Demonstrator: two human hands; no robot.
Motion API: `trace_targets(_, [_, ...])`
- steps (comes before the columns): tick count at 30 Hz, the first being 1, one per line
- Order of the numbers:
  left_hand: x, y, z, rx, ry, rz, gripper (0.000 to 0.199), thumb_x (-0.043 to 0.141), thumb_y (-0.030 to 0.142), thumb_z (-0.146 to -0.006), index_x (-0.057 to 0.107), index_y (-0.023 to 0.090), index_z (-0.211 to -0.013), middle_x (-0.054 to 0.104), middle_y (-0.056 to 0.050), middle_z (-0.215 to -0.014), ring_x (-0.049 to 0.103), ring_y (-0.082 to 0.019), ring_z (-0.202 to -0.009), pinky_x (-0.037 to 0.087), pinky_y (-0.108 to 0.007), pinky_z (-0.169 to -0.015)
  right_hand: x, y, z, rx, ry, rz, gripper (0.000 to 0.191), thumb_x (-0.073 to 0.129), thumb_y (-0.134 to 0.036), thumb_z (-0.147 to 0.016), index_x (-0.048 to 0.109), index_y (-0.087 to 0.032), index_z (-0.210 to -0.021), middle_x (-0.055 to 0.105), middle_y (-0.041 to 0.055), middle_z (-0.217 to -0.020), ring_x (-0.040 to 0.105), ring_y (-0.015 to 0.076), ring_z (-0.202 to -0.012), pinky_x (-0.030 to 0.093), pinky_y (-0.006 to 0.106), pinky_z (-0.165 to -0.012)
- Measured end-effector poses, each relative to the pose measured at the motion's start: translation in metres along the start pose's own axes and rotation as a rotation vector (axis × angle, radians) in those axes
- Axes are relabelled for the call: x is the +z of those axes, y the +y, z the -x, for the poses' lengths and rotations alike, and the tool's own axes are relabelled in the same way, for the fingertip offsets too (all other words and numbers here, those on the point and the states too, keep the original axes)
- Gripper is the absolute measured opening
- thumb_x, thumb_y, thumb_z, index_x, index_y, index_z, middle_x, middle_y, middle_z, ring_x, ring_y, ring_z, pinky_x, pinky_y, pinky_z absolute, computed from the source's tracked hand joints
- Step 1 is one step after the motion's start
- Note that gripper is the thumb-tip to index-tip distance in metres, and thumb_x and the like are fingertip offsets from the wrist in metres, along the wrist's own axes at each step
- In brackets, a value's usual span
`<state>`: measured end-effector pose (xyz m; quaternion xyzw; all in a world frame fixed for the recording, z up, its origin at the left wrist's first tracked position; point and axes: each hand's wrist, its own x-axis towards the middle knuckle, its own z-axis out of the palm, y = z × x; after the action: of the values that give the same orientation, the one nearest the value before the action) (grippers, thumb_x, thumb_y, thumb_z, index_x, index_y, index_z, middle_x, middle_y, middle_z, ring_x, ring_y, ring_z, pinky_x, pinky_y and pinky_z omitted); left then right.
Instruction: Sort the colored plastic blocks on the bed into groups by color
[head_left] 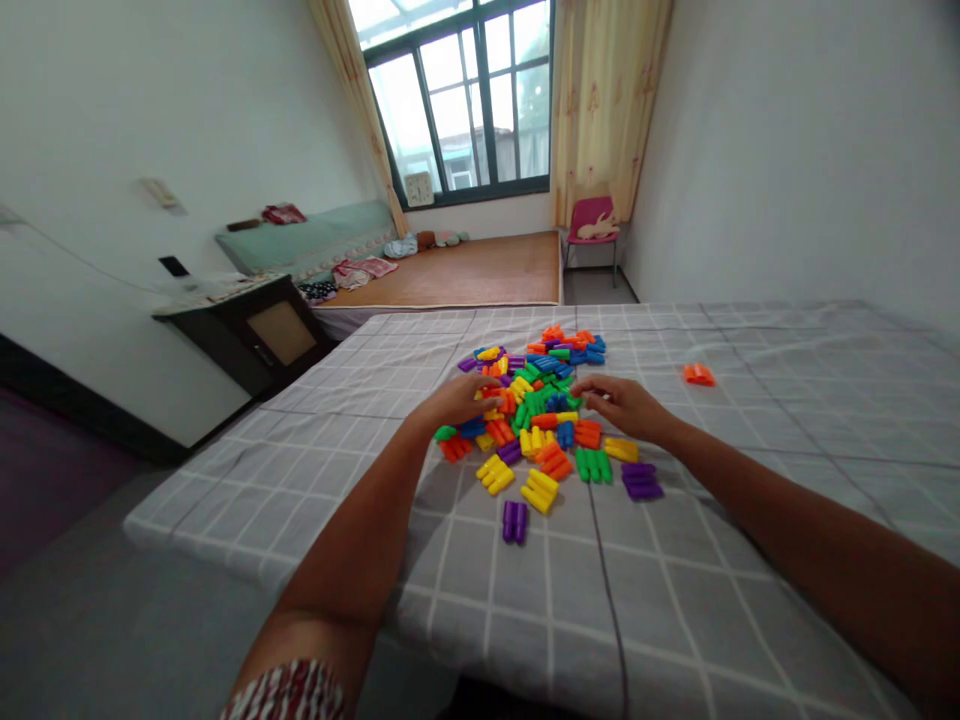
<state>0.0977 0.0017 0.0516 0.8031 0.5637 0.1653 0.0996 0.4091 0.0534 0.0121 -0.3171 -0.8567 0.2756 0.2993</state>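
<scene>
A loose pile of plastic toy blocks (534,408), shaped like joined tubes, lies on the checked cloth in orange, yellow, green, blue and purple. My left hand (456,400) reaches into the pile's left side, its fingers and thumb closed about an orange block (495,396). On the right side, my right hand (619,402) is at the edge of the green blocks (541,398), thumb and fingers apart. Nearer me lie a purple block (515,522), a yellow block (540,490), a green block (594,465) and another purple block (642,481).
The grey checked cloth (337,450) covers a wide surface. A single orange block (699,375) lies apart at the right. Beyond are a bed (495,268), a pink chair (589,215) and a dark cabinet (281,335). A white wall (787,150) rises on the right.
</scene>
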Motion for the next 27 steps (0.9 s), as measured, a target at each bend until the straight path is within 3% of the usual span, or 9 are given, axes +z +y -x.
trace_targets(2, [0.005, 0.002, 0.0, 0.06, -0.058, -0.082, 0.029, 0.063, 0.035, -0.08, 0.071, 0.021, -0.103, 0.072, -0.007, -0.105, 0.064, -0.023, -0.098, 0.049, -0.035, -0.092, 0.001, -0.002, 0.001, -0.019, -0.049, 0.002, 0.025, 0.049, -0.029, -0.086, 0.069, -0.021, -0.098, 0.073, 0.0046, -0.092, 0.066, 0.0183, -0.074, 0.052, 0.03, -0.066])
trace_targets(6, [0.014, 0.015, 0.0, 0.085, -0.025, -0.135, 0.017, 0.063, 0.027, -0.078, 0.072, 0.02, -0.091, 0.07, -0.007, -0.103, 0.062, -0.024, -0.102, 0.047, -0.037, -0.096, 0.002, -0.011, 0.004, -0.084, -0.083, 0.021, 0.024, 0.049, -0.026, -0.085, 0.07, -0.021, -0.096, 0.073, 0.0044, -0.092, 0.066, 0.0174, -0.076, 0.05, 0.027, -0.065])
trace_targets(12, [0.024, 0.028, 0.0, 0.098, 0.002, -0.158, 0.037, 0.062, 0.035, -0.083, 0.062, 0.02, -0.117, 0.066, -0.008, -0.118, 0.061, -0.025, -0.107, 0.048, -0.038, -0.094, -0.001, -0.016, 0.004, -0.103, -0.061, 0.027, 0.025, 0.049, -0.024, -0.085, 0.07, -0.019, -0.096, 0.074, 0.0052, -0.092, 0.066, 0.0168, -0.076, 0.05, 0.026, -0.065])
trace_targets(17, [0.037, 0.044, -0.002, 0.119, 0.09, -0.192, 0.025, 0.062, 0.032, -0.085, 0.065, 0.022, -0.108, 0.067, -0.007, -0.106, 0.062, -0.024, -0.1, 0.049, -0.037, -0.089, 0.001, -0.011, 0.004, -0.095, -0.067, 0.024, 0.025, 0.049, -0.023, -0.084, 0.071, -0.02, -0.097, 0.074, 0.0042, -0.093, 0.066, 0.0177, -0.078, 0.051, 0.028, -0.067])
trace_targets(20, [0.04, 0.054, -0.003, 0.168, 0.192, -0.059, 0.021, 0.059, 0.028, -0.088, 0.066, 0.022, -0.107, 0.066, -0.008, -0.107, 0.063, -0.022, -0.1, 0.05, -0.035, -0.089, 0.003, -0.011, 0.002, -0.052, -0.019, -0.017, 0.023, 0.053, -0.027, -0.084, 0.069, -0.02, -0.1, 0.072, 0.005, -0.096, 0.066, 0.0176, -0.077, 0.051, 0.029, -0.067])
trace_targets(23, [0.042, 0.065, -0.004, 0.313, 0.276, 0.181, 0.021, 0.054, 0.021, -0.091, 0.066, 0.022, -0.108, 0.065, -0.007, -0.113, 0.061, -0.019, -0.107, 0.049, -0.034, -0.093, 0.002, -0.013, -0.001, 0.06, 0.039, -0.205, 0.03, 0.052, -0.038, -0.089, 0.066, -0.021, -0.109, 0.07, 0.0063, -0.103, 0.064, 0.0158, -0.073, 0.053, 0.029, -0.064])
trace_targets(25, [0.043, 0.071, -0.005, 0.382, 0.312, 0.303, 0.02, 0.055, 0.018, -0.09, 0.068, 0.022, -0.105, 0.064, -0.007, -0.114, 0.06, -0.018, -0.109, 0.048, -0.034, -0.096, -0.001, -0.016, -0.002, 0.112, 0.011, -0.407, 0.038, 0.047, -0.045, -0.093, 0.063, -0.022, -0.118, 0.067, 0.0077, -0.112, 0.065, 0.0162, -0.08, 0.055, 0.03, -0.067])
trace_targets(27, [0.045, 0.075, -0.006, 0.388, 0.341, 0.381, 0.018, 0.057, 0.016, -0.088, 0.069, 0.021, -0.099, 0.064, -0.008, -0.111, 0.06, -0.019, -0.107, 0.048, -0.035, -0.095, -0.006, -0.018, -0.002, 0.098, -0.095, -0.555, 0.042, 0.048, -0.048, -0.093, 0.06, -0.023, -0.125, 0.065, 0.0085, -0.118, 0.064, 0.0174, -0.091, 0.055, 0.031, -0.072])
